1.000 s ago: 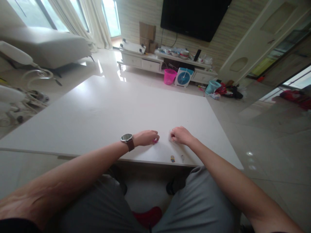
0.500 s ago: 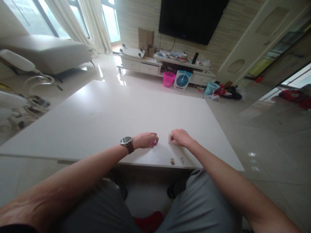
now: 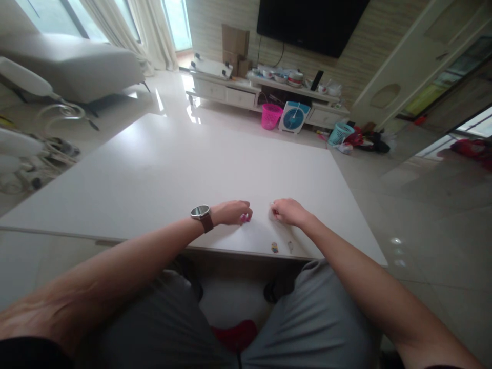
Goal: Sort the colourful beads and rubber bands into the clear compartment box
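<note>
Tabletop (image 3: 184, 164), right fingers (image 3: 275, 208) on container (image 3: 271, 213), perhaps

The table (image 3: 184, 164) is white and shiny. Near its edge lie a yellow-and-blue figure (image 3: 274, 247) and, beside it, a small gray thing (image 3: 290, 247).

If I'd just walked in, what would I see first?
Probably the big black television on the wall, then the pink basket on the floor beside the box fan. Nearer, a small pink item shows in the left hand, and a tiny Minion figure lies on the white table.
</note>
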A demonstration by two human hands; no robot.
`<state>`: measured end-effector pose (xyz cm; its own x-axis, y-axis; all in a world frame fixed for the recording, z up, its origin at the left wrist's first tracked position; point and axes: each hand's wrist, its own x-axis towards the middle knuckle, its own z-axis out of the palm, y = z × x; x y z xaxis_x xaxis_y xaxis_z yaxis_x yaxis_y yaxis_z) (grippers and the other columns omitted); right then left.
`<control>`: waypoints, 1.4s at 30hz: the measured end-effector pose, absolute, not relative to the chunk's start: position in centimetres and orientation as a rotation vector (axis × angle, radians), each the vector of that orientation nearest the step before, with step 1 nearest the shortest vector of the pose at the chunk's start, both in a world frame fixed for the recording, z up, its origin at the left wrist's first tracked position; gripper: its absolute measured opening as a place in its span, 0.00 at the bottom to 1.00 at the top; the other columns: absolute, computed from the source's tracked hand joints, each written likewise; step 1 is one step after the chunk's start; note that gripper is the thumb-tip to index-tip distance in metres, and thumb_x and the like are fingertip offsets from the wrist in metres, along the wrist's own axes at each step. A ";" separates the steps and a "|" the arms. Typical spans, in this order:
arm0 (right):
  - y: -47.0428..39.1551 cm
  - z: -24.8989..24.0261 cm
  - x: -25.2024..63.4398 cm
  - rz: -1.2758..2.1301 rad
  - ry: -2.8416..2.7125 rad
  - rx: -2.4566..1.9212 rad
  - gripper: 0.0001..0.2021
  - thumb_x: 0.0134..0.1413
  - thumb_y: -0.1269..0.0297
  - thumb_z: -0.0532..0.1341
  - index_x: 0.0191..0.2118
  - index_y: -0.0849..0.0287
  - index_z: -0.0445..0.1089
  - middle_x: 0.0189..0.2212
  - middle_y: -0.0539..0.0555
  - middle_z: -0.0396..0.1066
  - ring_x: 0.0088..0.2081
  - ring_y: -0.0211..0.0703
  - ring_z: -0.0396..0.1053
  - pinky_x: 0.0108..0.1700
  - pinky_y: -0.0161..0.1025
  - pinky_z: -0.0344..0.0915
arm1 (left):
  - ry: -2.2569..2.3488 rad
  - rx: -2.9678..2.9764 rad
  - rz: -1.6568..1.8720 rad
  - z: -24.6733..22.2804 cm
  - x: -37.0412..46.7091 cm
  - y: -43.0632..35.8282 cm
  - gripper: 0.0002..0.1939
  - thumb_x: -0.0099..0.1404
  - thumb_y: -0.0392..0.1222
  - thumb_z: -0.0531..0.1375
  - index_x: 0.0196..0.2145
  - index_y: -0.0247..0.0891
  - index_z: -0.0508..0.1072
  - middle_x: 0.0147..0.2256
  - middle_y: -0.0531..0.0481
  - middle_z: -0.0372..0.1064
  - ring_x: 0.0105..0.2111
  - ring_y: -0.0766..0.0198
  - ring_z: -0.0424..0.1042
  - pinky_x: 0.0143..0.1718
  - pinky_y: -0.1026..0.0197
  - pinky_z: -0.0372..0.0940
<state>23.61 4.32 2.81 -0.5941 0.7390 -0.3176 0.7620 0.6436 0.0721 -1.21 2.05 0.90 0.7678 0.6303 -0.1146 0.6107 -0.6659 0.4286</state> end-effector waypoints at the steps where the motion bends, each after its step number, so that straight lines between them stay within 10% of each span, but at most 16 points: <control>1: 4.4 2.8 23.7 -0.113 2.551 1.196 0.07 0.55 0.66 0.60 0.35 0.57 0.76 0.38 0.56 0.77 0.39 0.45 0.72 0.37 0.36 0.58 | 0.942 2.507 0.062 0.9 -1.3 2.1 0.11 0.57 0.30 0.59 0.36 0.40 0.77 0.37 0.50 0.71 0.34 0.66 0.70 0.35 0.66 0.62; 18: 3.9 2.0 22.6 -0.592 3.054 1.098 0.03 0.54 0.74 0.61 0.32 0.60 0.70 0.32 0.52 0.69 0.34 0.38 0.64 0.38 0.34 0.58 | 1.220 2.488 -0.024 0.7 -1.7 2.5 0.17 0.51 0.39 0.68 0.41 0.39 0.76 0.38 0.48 0.75 0.38 0.59 0.72 0.36 0.63 0.63; 42: 2.8 0.2 21.3 -0.393 2.882 1.172 0.04 0.56 0.65 0.62 0.32 0.57 0.75 0.32 0.54 0.75 0.39 0.43 0.70 0.42 0.37 0.59 | 0.993 2.519 0.096 -0.2 -0.4 1.8 0.07 0.60 0.35 0.64 0.37 0.41 0.79 0.34 0.50 0.76 0.34 0.65 0.73 0.35 0.65 0.62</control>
